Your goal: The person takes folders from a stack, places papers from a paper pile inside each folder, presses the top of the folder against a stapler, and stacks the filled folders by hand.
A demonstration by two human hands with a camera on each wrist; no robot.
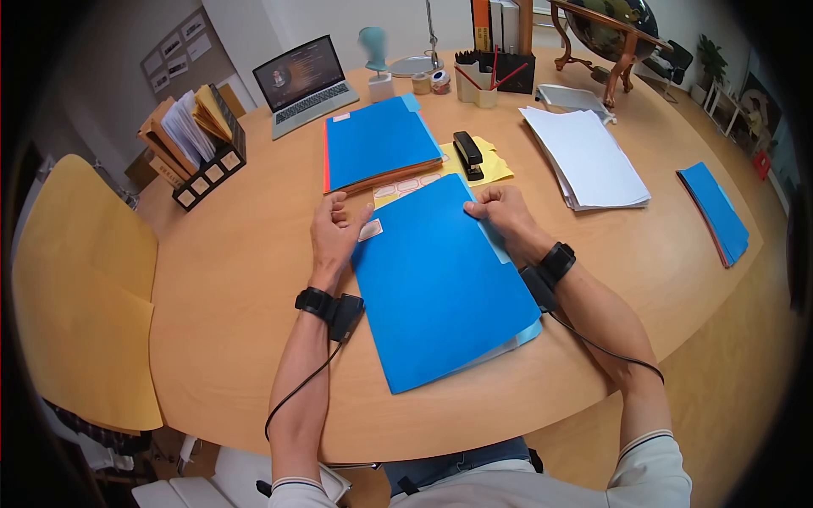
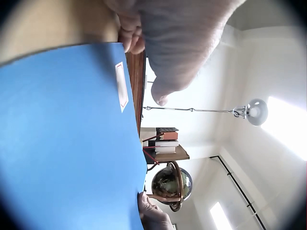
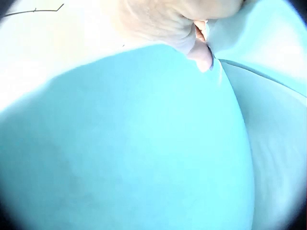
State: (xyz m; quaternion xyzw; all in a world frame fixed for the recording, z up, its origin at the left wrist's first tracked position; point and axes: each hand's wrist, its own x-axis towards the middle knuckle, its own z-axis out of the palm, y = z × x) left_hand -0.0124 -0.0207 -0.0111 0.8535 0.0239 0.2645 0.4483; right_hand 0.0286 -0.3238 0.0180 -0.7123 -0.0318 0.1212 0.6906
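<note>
A blue file folder [image 1: 440,279] with a small white label [image 1: 371,229] near its upper left corner is in front of me. My right hand [image 1: 506,216] pinches its upper right edge, thumb on the blue cover. In the right wrist view, the thumb [image 3: 202,57] lies at the folder's edge, and light blue sheets part beside it. At the left edge, by the label, is my left hand [image 1: 336,230], its fingers loosely bent. The left wrist view shows that thumb [image 2: 165,88] raised away from the cover and the fingertips close to the folder's corner.
Beyond the folder lie a blue folder stack [image 1: 381,144], yellow paper [image 1: 495,161] and a black stapler [image 1: 467,156]. White paper [image 1: 589,161] and more blue folders [image 1: 714,212] lie to the right. A laptop [image 1: 305,85] and a file rack [image 1: 207,178] stand at the left.
</note>
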